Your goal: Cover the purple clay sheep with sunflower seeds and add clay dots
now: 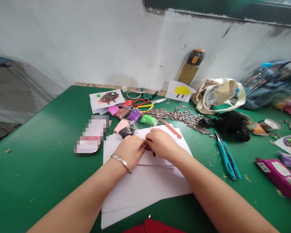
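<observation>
My left hand [131,149], with a silver bangle at the wrist, is closed, fingertips bent down over a stack of white paper [135,187]. Touching or nearly touching it, my right hand [162,142] is also closed, fingers curled toward the same spot. Between and below the fingertips a small dark brown piece [154,154] shows on the top sheet; most of it is hidden, so its kind is unclear. Just beyond the left hand lie a black clay pack [126,129] and a green clay pack [149,120]. An orange pen-like stick [172,129] rests past the right hand.
Sunflower seeds [177,116] are strewn behind the paper, near scissors [147,103] and a hedgehog picture [179,91]. A teal utility knife [227,157] and purple case [278,176] lie right. A blurred-out phone-like object [92,136] lies left. A bottle [191,66] leans against the wall.
</observation>
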Tool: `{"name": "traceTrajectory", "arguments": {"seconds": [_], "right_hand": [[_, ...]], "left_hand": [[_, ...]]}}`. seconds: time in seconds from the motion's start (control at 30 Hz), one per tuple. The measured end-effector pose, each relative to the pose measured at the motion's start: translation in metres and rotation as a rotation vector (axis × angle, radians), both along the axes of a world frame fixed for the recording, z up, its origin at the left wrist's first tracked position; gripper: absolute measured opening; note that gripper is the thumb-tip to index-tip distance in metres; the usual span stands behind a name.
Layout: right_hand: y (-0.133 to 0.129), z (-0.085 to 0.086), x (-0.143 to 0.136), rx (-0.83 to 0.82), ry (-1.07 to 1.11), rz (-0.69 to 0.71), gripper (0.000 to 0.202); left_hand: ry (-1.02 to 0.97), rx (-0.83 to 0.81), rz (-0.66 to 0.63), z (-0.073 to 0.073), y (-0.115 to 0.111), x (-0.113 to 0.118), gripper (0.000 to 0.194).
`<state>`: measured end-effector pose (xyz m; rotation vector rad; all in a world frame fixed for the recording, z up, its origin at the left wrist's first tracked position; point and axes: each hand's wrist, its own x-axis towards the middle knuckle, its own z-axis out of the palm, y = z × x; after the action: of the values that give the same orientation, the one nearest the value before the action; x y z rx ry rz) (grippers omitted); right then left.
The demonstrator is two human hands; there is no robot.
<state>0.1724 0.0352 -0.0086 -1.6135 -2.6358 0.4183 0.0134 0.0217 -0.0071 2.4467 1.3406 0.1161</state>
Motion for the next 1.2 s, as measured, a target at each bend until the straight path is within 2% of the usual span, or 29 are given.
{"name": "traceTrajectory", "arguments": {"seconds": [0.2, 0.4, 0.53, 0.63, 0.73, 0.93, 1.2], "right_hand": [[0.005, -0.01, 0.0, 0.092, -0.006, -0.013, 0.02], [0.008, -0.013, -0.002, 0.073, -0.004, -0.051, 0.015], [0.009, -0.011, 0.001, 0.134, 0.027, -0.022, 0.016], [0.008, -0.006, 0.005, 0.158, 0.101, -0.128, 0.021], [0.006, -0.001, 0.013, 0.098, 0.208, -0.219, 0.022], [-0.003, -0.003, 0.028, -0.069, 0.416, -0.127, 0.024], [-0.009, 0.004, 0.023, -0.169, 0.374, -0.241, 0.021]], "left_hand": [[0.025, 0.016, 0.013, 0.002, 0.0, 0.0, 0.022], [0.039, 0.04, 0.006, 0.002, 0.0, 0.0, 0.023], [0.067, 0.039, 0.006, 0.002, 0.0, 0.0, 0.022], [0.056, 0.037, 0.014, 0.002, 0.0, -0.001, 0.019], [0.042, 0.034, 0.021, 0.001, -0.001, -0.001, 0.019], [0.049, 0.034, 0.031, 0.0, -0.001, -0.001, 0.017], [0.062, 0.036, 0.017, 0.001, -0.001, -0.001, 0.017]]}}
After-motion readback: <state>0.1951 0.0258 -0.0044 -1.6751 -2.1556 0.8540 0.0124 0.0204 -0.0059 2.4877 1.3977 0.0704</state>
